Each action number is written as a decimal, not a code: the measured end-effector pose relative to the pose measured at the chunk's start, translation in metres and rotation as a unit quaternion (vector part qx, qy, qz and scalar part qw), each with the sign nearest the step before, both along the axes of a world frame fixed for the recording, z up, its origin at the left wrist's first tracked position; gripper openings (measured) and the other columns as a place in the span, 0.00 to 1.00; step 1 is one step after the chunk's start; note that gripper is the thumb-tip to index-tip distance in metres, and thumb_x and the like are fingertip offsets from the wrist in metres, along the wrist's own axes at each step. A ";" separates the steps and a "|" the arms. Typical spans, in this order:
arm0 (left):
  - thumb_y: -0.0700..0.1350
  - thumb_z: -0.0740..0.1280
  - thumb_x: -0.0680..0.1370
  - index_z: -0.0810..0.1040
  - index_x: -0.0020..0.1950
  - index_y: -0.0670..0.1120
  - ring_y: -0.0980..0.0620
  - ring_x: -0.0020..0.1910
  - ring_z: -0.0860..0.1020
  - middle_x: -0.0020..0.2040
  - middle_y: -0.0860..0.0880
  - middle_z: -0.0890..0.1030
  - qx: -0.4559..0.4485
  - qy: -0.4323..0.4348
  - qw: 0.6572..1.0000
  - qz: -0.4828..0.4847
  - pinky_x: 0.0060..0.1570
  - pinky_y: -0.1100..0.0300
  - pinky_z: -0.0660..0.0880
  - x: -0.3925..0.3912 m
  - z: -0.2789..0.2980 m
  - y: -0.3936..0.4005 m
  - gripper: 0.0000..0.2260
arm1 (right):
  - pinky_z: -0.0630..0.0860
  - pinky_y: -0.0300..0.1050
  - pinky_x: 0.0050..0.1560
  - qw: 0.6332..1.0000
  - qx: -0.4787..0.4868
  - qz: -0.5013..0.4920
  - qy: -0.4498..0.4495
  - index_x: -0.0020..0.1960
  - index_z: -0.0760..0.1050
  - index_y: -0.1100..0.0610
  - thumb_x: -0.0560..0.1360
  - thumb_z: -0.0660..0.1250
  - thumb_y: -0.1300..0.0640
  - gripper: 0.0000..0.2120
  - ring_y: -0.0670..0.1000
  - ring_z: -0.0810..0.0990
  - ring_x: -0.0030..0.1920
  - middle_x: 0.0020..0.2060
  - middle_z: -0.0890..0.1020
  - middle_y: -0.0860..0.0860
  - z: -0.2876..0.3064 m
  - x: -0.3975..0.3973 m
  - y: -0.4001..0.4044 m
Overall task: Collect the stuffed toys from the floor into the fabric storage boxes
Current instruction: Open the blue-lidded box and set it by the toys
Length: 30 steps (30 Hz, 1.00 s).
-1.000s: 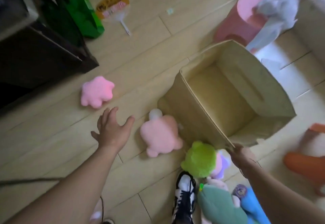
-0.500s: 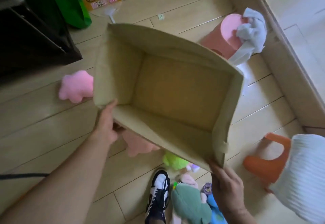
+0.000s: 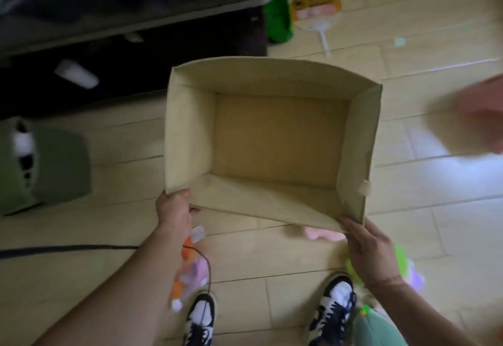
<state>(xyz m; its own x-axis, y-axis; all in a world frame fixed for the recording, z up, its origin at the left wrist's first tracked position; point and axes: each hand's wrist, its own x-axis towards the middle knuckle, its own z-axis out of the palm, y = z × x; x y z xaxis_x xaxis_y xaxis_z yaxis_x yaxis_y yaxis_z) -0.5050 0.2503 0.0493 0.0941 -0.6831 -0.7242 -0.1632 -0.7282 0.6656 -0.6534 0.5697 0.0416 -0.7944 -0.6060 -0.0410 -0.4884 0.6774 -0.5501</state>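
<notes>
We judge the task barely begun: the beige fabric storage box (image 3: pixel 272 139) that we hold is open at the top and we see only its bare brown bottom, with no toy inside it. The toys we can make out are all on the pale wood-look plank floor (image 3: pixel 435 209). A pink plush toy (image 3: pixel 324 234) peeks out from under the box's near edge, a blurred orange, pink and white plush toy (image 3: pixel 187 272) lies by our left forearm, a bright green and lilac plush toy (image 3: pixel 408 266) shows behind our right wrist, and a muted green plush toy (image 3: pixel 378 329) sits at the bottom edge beside our right shoe; each is too blurred to name its kind. All of these are left to gather, so we reckon the step in hand is only placing the box within reach of them. Our left hand (image 3: pixel 174 212) is closed on the box's near left corner, thumb over the rim and the other fingers hidden beneath the wall. Our right hand (image 3: pixel 367 250) meets the near right corner from below and outside, its fingers (image 3: pixel 351 223) stretched along the fabric edge; they touch it, but we cannot tell whether they pinch it or merely prop it. Both forearms reach forward and down from the bottom of the view, and the box hangs between them above the floor, just ahead of our black-and-white trainers (image 3: pixel 200 318).
</notes>
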 end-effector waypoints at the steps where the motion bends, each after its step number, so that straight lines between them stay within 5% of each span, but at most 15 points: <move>1: 0.30 0.63 0.75 0.77 0.59 0.46 0.50 0.40 0.78 0.49 0.46 0.80 -0.007 0.002 1.000 0.025 0.35 0.57 0.74 0.027 0.003 -0.018 0.17 | 0.71 0.40 0.42 1.000 -0.001 0.024 -0.005 0.48 0.83 0.63 0.69 0.57 0.56 0.19 0.58 0.83 0.37 0.44 0.84 0.61 0.001 0.012 -0.026; 5: 0.32 0.63 0.76 0.75 0.64 0.42 0.45 0.49 0.78 0.53 0.46 0.79 -0.018 -0.018 0.992 0.120 0.36 0.55 0.75 0.152 0.010 -0.087 0.17 | 0.75 0.44 0.37 0.992 0.010 0.124 -0.004 0.50 0.83 0.59 0.68 0.63 0.62 0.15 0.60 0.82 0.34 0.40 0.83 0.58 0.000 0.072 -0.139; 9: 0.30 0.61 0.76 0.74 0.46 0.46 0.49 0.39 0.77 0.37 0.49 0.81 -0.059 0.008 0.980 0.192 0.26 0.57 0.78 0.292 0.018 -0.132 0.11 | 0.78 0.44 0.32 0.973 -0.010 0.229 -0.012 0.48 0.83 0.59 0.66 0.72 0.66 0.11 0.60 0.83 0.34 0.43 0.84 0.58 -0.001 0.157 -0.246; 12: 0.28 0.62 0.74 0.77 0.52 0.43 0.49 0.39 0.78 0.39 0.50 0.80 -0.071 -0.041 0.964 0.252 0.40 0.53 0.78 0.389 0.018 -0.144 0.13 | 0.75 0.42 0.38 0.948 -0.016 0.316 -0.023 0.47 0.83 0.60 0.66 0.70 0.62 0.11 0.59 0.83 0.34 0.43 0.84 0.59 -0.010 0.226 -0.313; 14: 0.29 0.63 0.71 0.77 0.43 0.42 0.48 0.36 0.77 0.32 0.52 0.80 -0.049 -0.100 0.955 0.276 0.43 0.53 0.76 0.446 0.008 -0.144 0.10 | 0.73 0.40 0.41 0.937 0.001 0.345 -0.046 0.48 0.83 0.59 0.66 0.68 0.61 0.12 0.59 0.84 0.36 0.45 0.84 0.59 -0.022 0.267 -0.342; 16: 0.35 0.65 0.65 0.75 0.38 0.43 0.42 0.39 0.79 0.30 0.49 0.80 -0.016 -0.182 0.955 0.233 0.41 0.54 0.74 0.493 -0.001 -0.138 0.05 | 0.75 0.41 0.43 0.925 0.022 0.376 -0.049 0.48 0.83 0.59 0.67 0.65 0.59 0.13 0.59 0.84 0.39 0.49 0.84 0.59 -0.030 0.304 -0.358; 19: 0.36 0.66 0.66 0.78 0.50 0.39 0.39 0.48 0.78 0.45 0.40 0.80 0.058 -0.302 0.945 0.113 0.47 0.54 0.72 0.557 -0.014 -0.116 0.13 | 0.73 0.39 0.43 0.894 0.033 0.445 -0.048 0.46 0.84 0.60 0.67 0.59 0.56 0.17 0.56 0.82 0.40 0.50 0.84 0.60 -0.036 0.353 -0.365; 24: 0.38 0.63 0.68 0.80 0.51 0.36 0.32 0.48 0.79 0.46 0.33 0.81 0.112 -0.368 0.917 0.104 0.51 0.45 0.77 0.637 -0.043 -0.079 0.15 | 0.79 0.43 0.33 0.834 0.114 0.537 -0.055 0.47 0.84 0.58 0.66 0.57 0.54 0.19 0.58 0.84 0.34 0.44 0.85 0.58 -0.051 0.423 -0.393; 27: 0.41 0.59 0.63 0.80 0.45 0.37 0.34 0.42 0.78 0.40 0.35 0.80 0.098 -0.365 0.907 0.184 0.41 0.47 0.75 0.669 -0.067 -0.064 0.16 | 0.81 0.50 0.45 0.832 0.147 0.530 -0.075 0.52 0.82 0.57 0.70 0.56 0.51 0.20 0.61 0.84 0.42 0.51 0.84 0.59 -0.071 0.460 -0.410; 30: 0.40 0.66 0.67 0.78 0.50 0.38 0.37 0.44 0.79 0.44 0.38 0.80 0.112 -0.323 0.916 0.208 0.43 0.50 0.76 0.691 -0.094 -0.057 0.13 | 0.72 0.42 0.58 0.848 0.198 0.478 -0.117 0.60 0.79 0.56 0.76 0.62 0.57 0.14 0.59 0.80 0.56 0.60 0.80 0.55 -0.088 0.488 -0.426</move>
<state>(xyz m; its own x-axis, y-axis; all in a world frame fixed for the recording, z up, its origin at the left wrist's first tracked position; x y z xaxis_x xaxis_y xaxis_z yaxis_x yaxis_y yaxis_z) 0.1860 0.1932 -0.0443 0.7713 -0.3314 -0.5434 -0.1468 -0.9234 0.3547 -0.1653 0.1439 -0.0460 0.1099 -0.8705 -0.4798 -0.8271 0.1876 -0.5298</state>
